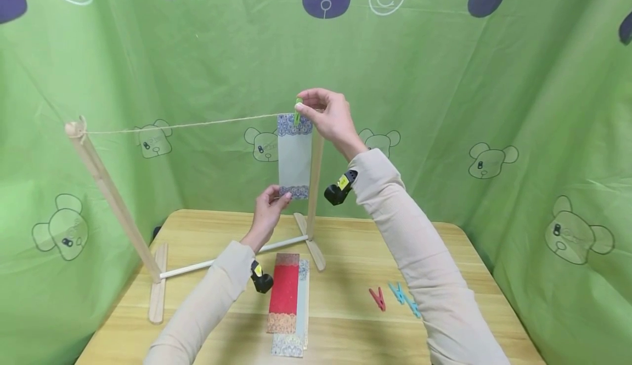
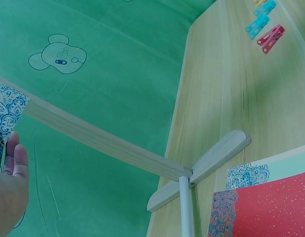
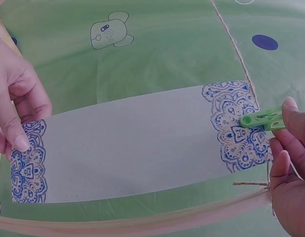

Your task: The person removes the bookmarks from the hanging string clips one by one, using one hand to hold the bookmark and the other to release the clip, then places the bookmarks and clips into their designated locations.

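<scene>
A pale card with blue lace-patterned ends (image 1: 294,156) hangs upright at the twine line (image 1: 207,124), near the right post. My right hand (image 1: 329,117) pinches a green clothespin (image 3: 263,119) between thumb and fingers; its tips lie over the card's patterned top edge at the twine. Lower down, my left hand (image 1: 267,211) pinches the bottom left corner of the card, thumb in front. In the left wrist view only part of that hand (image 2: 11,190) shows, beside the patterned end.
Two wooden posts (image 1: 111,195) on flat feet carry the twine, joined by a white rod (image 1: 190,268). On the table (image 1: 345,343) lie a red card (image 1: 283,293) over paler cards (image 1: 288,346), and, at right, a red clothespin (image 1: 378,299) and blue clothespins (image 1: 397,293). Green curtains surround it.
</scene>
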`<state>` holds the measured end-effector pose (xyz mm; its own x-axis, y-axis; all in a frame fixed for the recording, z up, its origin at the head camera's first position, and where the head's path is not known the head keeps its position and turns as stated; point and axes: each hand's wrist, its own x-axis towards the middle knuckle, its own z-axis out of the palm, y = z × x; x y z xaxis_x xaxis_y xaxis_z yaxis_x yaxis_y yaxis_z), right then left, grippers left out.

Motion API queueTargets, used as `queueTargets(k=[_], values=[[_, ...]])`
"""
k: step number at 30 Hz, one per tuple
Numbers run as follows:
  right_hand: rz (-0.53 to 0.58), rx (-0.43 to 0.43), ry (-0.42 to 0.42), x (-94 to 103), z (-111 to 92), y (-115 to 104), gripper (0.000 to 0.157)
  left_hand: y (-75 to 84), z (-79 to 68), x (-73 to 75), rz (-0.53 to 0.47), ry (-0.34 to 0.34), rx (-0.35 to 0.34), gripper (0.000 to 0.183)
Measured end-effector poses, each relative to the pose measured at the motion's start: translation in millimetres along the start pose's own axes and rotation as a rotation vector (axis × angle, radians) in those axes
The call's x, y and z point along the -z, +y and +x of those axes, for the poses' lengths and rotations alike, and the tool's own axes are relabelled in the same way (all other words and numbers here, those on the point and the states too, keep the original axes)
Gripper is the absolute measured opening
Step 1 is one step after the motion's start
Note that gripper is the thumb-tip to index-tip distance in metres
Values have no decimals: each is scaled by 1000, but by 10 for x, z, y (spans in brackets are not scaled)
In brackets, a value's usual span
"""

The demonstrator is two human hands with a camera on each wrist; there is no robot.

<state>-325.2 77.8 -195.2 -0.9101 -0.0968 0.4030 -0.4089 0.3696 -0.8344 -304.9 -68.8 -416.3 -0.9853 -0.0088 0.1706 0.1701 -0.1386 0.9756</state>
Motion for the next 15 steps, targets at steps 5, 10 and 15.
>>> queueTargets(k=[5,10,15], values=[[10,18,22,11,-7,-11,27,3,-12,-12,10,9,2,18],[18,38,48,29,-13,-13,25,-14,-13,-8,8,18,6,18],[27,43,57,50,-18,-7,26,-21,-31,6,18,12,16,17]])
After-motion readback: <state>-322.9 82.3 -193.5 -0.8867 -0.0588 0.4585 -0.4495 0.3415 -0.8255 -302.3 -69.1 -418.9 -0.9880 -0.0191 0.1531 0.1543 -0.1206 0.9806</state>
